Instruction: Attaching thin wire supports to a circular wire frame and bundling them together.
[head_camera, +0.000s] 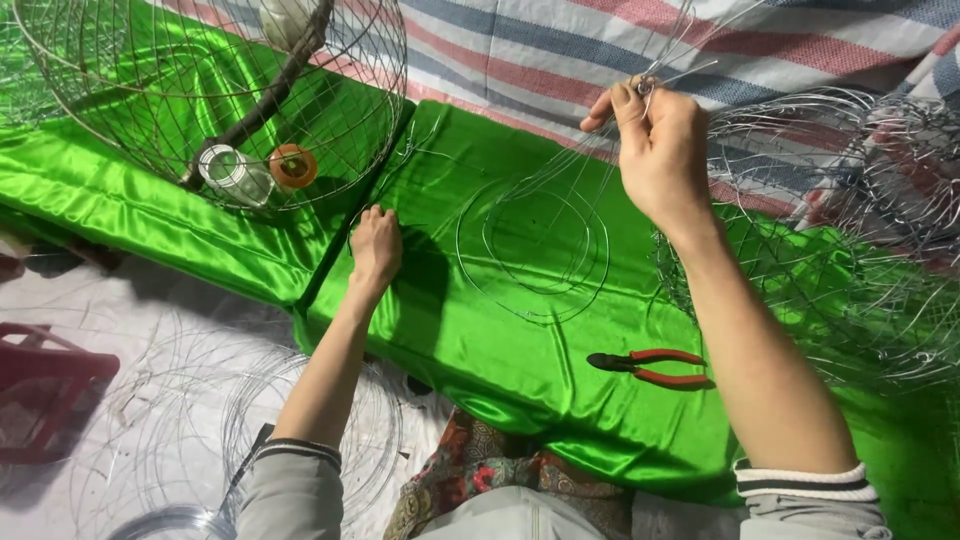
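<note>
My right hand (655, 150) is raised over the green satin cloth (470, 330), its fingers pinched on the gathered top ends of several thin wires (560, 190) that fan down toward wire rings (535, 250) lying on the cloth. My left hand (375, 248) rests fingers-down on the cloth at the left edge of those rings, pressing on the wire there. Red-handled pliers (650, 368) lie on the cloth below my right forearm, untouched.
A finished round wire cage (215, 90) with a stick, a clear cup and an orange cup inside stands at upper left. More wire frames (850, 230) pile at the right. Loose wire hoops (200, 420) and a dark red crate (45, 390) are on the floor at left.
</note>
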